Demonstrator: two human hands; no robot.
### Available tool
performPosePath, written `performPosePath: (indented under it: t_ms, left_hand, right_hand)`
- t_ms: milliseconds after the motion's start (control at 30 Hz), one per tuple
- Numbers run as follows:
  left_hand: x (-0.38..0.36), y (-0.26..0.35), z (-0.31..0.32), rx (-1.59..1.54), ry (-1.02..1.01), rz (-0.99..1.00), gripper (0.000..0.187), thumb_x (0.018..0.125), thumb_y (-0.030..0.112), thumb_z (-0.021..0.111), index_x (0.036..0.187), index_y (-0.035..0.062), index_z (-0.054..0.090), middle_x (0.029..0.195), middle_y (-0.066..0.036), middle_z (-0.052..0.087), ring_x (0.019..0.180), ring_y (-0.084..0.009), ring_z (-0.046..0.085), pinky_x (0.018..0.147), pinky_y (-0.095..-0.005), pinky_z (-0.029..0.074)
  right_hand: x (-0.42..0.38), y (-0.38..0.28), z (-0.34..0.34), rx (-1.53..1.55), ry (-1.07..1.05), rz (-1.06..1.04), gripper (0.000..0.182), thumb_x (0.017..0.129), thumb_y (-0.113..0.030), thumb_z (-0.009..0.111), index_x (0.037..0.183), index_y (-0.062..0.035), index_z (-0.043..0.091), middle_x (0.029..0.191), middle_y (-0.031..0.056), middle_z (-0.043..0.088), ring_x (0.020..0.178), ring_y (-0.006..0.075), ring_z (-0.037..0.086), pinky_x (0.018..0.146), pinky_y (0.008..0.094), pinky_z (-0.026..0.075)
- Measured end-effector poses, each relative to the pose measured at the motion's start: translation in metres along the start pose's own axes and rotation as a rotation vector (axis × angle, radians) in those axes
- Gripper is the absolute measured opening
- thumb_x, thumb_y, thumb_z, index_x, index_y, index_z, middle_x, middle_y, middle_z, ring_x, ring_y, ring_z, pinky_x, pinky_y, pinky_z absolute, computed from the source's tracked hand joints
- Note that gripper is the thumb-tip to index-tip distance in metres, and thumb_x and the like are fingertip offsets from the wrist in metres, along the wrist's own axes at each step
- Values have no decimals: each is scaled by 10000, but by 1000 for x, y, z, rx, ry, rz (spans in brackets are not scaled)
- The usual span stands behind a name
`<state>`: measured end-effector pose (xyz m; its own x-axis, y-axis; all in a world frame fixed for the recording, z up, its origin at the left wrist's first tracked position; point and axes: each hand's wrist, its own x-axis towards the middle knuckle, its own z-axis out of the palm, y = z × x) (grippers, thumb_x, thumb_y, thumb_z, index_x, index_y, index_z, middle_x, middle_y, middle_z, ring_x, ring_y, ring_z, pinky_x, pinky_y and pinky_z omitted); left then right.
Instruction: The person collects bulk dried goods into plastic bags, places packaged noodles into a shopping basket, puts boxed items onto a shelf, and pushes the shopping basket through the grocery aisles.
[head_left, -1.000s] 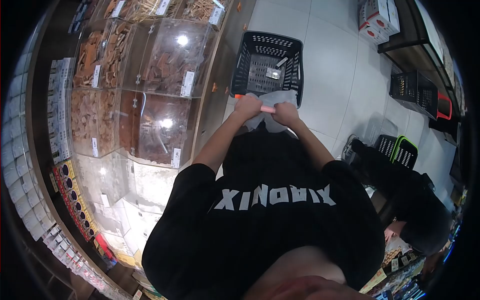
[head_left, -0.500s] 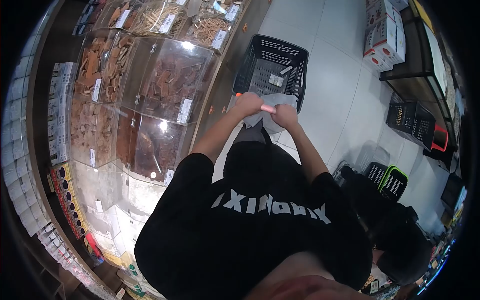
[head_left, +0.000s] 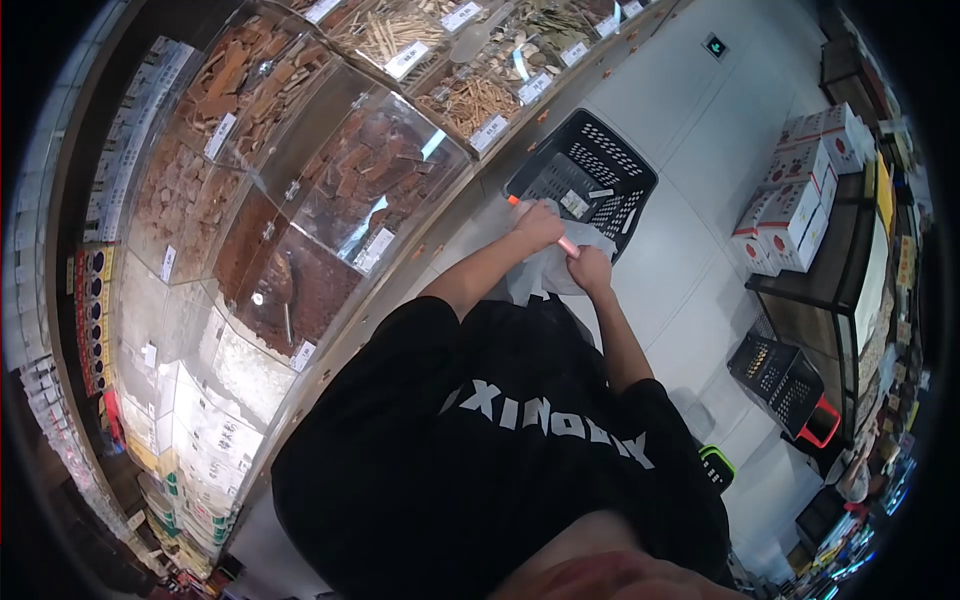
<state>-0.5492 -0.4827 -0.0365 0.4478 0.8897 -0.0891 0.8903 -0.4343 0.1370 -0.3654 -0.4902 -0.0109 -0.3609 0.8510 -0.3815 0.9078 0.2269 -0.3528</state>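
Observation:
Both hands are closed round a bar-shaped handle (head_left: 568, 246), pinkish in the middle with an orange end. My left hand (head_left: 540, 224) wraps it near the orange end. Lower and to the right, my right hand (head_left: 590, 268) grips the other part. Just beyond them is a black perforated shopping basket (head_left: 632, 205) on the floor, holding a small pale packet (head_left: 574, 204) and a white strip (head_left: 601, 193). A translucent white plastic bag (head_left: 538, 272) hangs under and around my hands, partly covering the basket's near side.
Along the left run clear bulk bins (head_left: 385, 165) of brown, reddish and pale dried goods with price tags. At right stand stacked white cartons (head_left: 800, 215), a dark shelf (head_left: 835, 290) and another black basket with a red handle (head_left: 780, 385). Tiled floor (head_left: 690, 260) lies between.
The view has turned, so bins, cartons and basket sit at a new slant. My hands and the basket appear farther right and lower. The person at lower right is mostly out of sight.

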Motion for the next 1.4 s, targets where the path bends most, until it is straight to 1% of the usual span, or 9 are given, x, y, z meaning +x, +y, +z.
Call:
performPosePath:
  t_ms: [67,267,367,533,667,900,933,1167,1400]
  left_hand:
    - [-2,7,-7,134,128,-64,107,783,171,631,747,156,731,784,-21,707,887,-210,640,898,-378,412]
    - [-26,22,-13,186,-6,-249,100,751,193,644,748,157,737,796,-22,713,912,-196,654,887,-366,425]
    - [-43,31,-15,197,3,-320,103,727,185,645,736,148,741,802,-24,717,920,-198,657,887,-344,433]
    - [-103,69,-6,243,-71,-419,113,715,160,642,742,143,751,807,-8,714,958,-199,642,918,-340,448]
    - [-170,129,9,268,-29,-550,119,712,161,644,751,153,756,809,15,704,985,-198,629,973,-354,441]
    - [-276,270,29,154,-195,-838,104,746,174,634,751,157,736,808,-3,688,954,-197,640,973,-359,431]
    - [-287,291,33,90,-205,-878,99,751,176,631,742,154,727,810,-7,689,943,-196,645,956,-358,438]
    - [-323,444,61,-313,-131,-1173,89,780,158,627,741,132,703,847,-54,696,888,-203,677,830,-375,477]
    - [-327,502,68,-551,28,-1300,46,741,114,661,762,96,697,844,-102,693,864,-261,684,812,-393,487]
  right_hand:
    - [9,-1,-1,18,-13,3,324,839,-315,595,868,-23,732,852,242,699,810,424,685,762,516,541]
    - [3,-7,6,73,-174,-87,545,888,-480,597,927,53,702,918,304,683,922,470,663,826,534,514]
    - [-5,-12,15,79,-219,-206,512,897,-461,601,925,39,707,925,286,693,933,458,668,841,534,514]
    - [-41,-18,37,142,-491,-391,566,888,-481,612,964,77,674,988,314,678,1001,456,654,872,502,505]
    - [-88,-12,73,58,-704,-585,596,876,-490,620,1011,90,654,1035,329,661,1042,453,640,890,488,497]
    - [-184,-11,98,-303,-1015,-966,506,859,-420,616,1006,60,683,1048,283,679,1019,408,661,906,478,504]
    - [-193,-16,98,-455,-1201,-948,548,852,-465,628,994,61,682,1044,265,688,1007,399,667,906,472,504]
    - [-267,17,109,-639,-1311,-1335,383,839,-317,631,1014,20,678,998,233,703,963,398,675,869,489,514]
    - [-293,17,107,-770,-1339,-1328,351,848,-256,601,1086,-3,646,993,234,701,958,398,673,854,498,509]
